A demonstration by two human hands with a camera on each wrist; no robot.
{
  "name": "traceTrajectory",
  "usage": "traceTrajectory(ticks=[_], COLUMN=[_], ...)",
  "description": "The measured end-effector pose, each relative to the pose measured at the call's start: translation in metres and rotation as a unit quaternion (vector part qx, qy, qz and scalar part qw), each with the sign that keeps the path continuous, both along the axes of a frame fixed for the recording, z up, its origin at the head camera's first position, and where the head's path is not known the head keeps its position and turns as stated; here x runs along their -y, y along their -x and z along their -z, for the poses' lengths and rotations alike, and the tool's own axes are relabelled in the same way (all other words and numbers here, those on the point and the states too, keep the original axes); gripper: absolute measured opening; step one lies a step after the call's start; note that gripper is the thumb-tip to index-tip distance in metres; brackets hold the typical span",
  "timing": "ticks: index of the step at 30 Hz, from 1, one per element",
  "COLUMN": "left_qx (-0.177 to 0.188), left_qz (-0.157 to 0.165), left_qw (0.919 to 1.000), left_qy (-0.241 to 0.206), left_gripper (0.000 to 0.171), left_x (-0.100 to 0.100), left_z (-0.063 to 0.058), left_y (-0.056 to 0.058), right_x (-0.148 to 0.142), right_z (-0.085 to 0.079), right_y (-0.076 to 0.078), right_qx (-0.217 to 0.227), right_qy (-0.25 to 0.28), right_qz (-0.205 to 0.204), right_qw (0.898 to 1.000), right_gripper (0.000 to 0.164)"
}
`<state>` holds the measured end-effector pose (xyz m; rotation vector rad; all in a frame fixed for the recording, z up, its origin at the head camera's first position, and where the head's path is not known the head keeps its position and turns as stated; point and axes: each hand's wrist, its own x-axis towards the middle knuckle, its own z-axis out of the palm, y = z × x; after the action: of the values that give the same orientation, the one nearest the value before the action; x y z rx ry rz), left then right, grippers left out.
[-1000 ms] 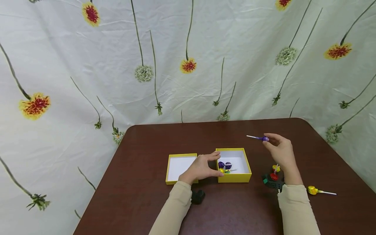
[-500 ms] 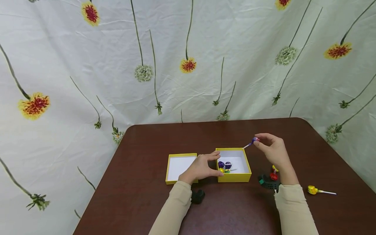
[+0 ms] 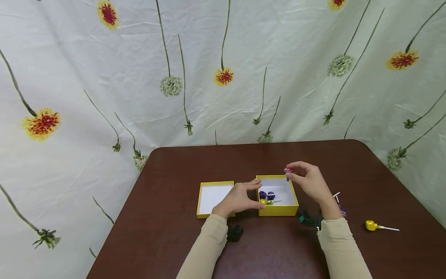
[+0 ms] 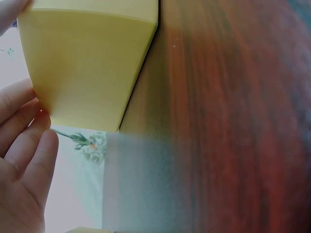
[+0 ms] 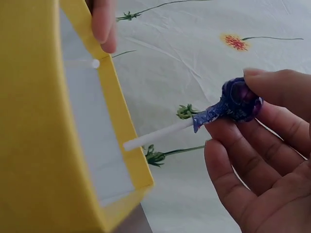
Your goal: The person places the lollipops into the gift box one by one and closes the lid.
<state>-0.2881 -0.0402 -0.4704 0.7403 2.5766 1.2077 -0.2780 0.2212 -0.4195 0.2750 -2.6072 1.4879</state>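
Observation:
A lollipop in a purple wrapper is pinched by its head between the thumb and fingers of my right hand. Its white stick points down over the right part of an open yellow box. In the right wrist view the stick's end lies across the box rim. My left hand grips the box at its left side, thumb on the front wall and fingers toward the back; the left wrist view has its fingers touching the yellow wall. Inside, purple lollipops and a yellow lollipop lie toward the left.
The yellow-edged lid lies left of the box, white inside up. A yellow lollipop is at the right on the brown table. Behind my right wrist, purple-wrapped candy is partly hidden. A flowered cloth hangs behind.
My right hand has moved left with the purple lollipop, from beyond the box to over its right edge, and the stick has swung from pointing left to downward. My left hand has stayed put.

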Motion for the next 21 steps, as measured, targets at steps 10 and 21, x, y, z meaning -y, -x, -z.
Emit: traceTrajectory(ticks=[10,21], left_qx=[-0.012,-0.008], left_qz=[0.001,0.004], left_qw=[0.9999,1.0000], left_qy=[0.007,-0.002], left_gripper=[0.077,0.078], left_x=[0.000,0.000], left_z=[0.001,0.001], left_y=[0.001,0.000], right_x=[0.012,0.031], right_z=[0.007,0.015], right_y=[0.001,0.002], right_qx=[0.017,0.022], right_qy=[-0.002,-0.031], right_qz=[-0.092,-0.143], right_qw=[0.996,0.989], right_gripper=[0.028,0.022])
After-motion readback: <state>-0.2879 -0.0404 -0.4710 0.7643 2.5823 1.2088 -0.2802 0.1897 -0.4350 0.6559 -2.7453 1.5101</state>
